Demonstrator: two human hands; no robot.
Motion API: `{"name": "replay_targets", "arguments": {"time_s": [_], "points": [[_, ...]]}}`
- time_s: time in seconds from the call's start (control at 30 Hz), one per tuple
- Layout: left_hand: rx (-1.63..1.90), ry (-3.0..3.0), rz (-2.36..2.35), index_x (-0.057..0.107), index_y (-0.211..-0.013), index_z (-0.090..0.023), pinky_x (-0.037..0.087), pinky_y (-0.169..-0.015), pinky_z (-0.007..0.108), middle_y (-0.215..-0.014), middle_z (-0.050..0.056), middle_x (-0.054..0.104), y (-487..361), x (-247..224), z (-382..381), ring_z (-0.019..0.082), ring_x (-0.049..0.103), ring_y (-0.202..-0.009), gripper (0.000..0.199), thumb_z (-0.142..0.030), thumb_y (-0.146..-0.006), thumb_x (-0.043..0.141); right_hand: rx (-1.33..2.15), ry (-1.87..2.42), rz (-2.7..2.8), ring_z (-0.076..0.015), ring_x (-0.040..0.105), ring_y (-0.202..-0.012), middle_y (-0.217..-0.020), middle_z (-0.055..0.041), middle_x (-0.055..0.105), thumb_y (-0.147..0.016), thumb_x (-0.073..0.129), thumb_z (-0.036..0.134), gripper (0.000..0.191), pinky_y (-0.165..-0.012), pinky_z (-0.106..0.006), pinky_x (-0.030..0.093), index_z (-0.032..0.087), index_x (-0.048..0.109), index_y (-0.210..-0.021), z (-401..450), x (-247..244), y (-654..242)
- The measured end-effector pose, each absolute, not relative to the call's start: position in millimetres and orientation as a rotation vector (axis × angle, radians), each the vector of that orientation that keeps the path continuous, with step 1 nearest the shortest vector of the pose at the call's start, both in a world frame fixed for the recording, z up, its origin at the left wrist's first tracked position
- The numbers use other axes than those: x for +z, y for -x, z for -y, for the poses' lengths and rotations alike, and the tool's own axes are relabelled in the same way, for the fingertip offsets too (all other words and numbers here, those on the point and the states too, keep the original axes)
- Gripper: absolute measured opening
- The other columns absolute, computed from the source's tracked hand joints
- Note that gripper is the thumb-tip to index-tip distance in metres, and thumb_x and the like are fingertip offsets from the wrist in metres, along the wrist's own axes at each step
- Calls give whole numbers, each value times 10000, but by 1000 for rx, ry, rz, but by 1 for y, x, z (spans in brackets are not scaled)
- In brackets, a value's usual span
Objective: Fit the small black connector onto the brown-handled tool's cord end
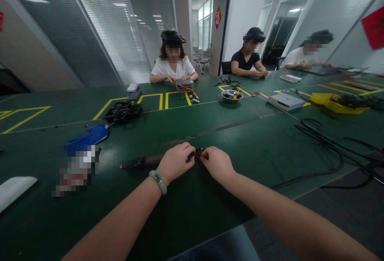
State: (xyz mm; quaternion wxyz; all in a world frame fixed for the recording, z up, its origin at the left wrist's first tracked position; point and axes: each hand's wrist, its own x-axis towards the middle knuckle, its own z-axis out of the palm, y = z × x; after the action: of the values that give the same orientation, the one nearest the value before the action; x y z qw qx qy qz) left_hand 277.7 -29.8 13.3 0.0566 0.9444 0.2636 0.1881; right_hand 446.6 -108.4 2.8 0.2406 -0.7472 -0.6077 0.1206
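Observation:
My left hand [177, 162], a green bangle [158, 182] at its wrist, is closed in a pinch on a small black part [190, 156]. Facing it, almost fingertip to fingertip, my right hand [217, 162] is closed too. Its fingertips pinch something small and dark that I cannot make out. Both hands are low over the green table [144, 221]. Just left of my left hand, partly hidden behind it, lies a long dark tool [141, 162] with a brownish body and a narrow tip.
At left lie a blue glove [88, 136] and black plastic trays [123, 111]. A metal bowl [232, 96] of small parts stands farther back. Black cables [327, 143] sprawl at right. Across the table a person [173, 63] handles a grey box with coloured wires; two others sit farther right.

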Motion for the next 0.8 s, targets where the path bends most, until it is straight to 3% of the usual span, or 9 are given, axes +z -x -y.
{"name": "replay_targets", "arguments": {"time_s": [0.2,0.53,0.8], "points": [[570,-2849,-785,605,-990,-239,453,-816,287,-1013,17,599,-273,16,30,166,557,-930,135,-274,-894,516,333,1999,1652,-155,591,-833,-927,11,651,-877,649,265,59,-714,-249,397,241,702,-884,103,-5,-445],[531,-2731,-1029,647,-909,-257,412,-650,266,-977,-3,603,-283,19,27,149,567,-866,207,-366,-927,472,334,1938,1662,-148,578,-829,-904,7,638,-888,647,242,52,-757,-253,402,221,693,-880,106,-6,-449],[452,-2564,-1117,676,-835,-269,408,-644,274,-957,-24,598,-290,21,18,133,572,-818,270,-456,-896,491,333,1948,1669,-157,571,-822,-920,4,632,-894,630,244,62,-761,-267,403,230,690,-887,106,-8,-450]]}}
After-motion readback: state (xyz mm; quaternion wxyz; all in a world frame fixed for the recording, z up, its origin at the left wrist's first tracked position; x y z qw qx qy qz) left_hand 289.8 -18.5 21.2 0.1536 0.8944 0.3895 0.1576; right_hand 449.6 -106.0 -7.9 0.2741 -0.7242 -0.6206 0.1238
